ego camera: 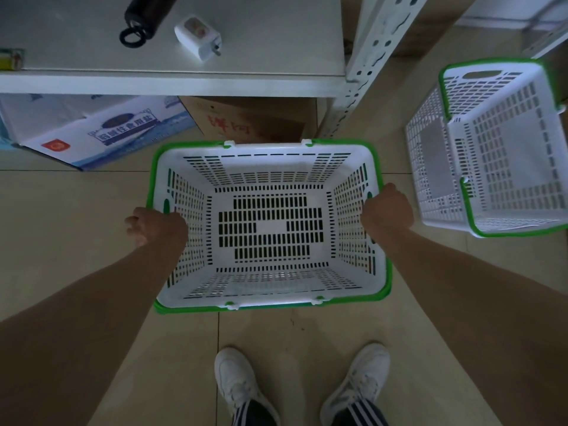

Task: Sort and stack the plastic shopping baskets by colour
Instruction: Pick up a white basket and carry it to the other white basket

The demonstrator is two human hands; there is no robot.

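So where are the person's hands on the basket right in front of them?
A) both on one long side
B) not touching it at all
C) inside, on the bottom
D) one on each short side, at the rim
D: the left hand and right hand each grip the green rim of the white basket at its opposite short ends.

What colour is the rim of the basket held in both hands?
Green, on a white basket; the rim shows clearly in the head view.
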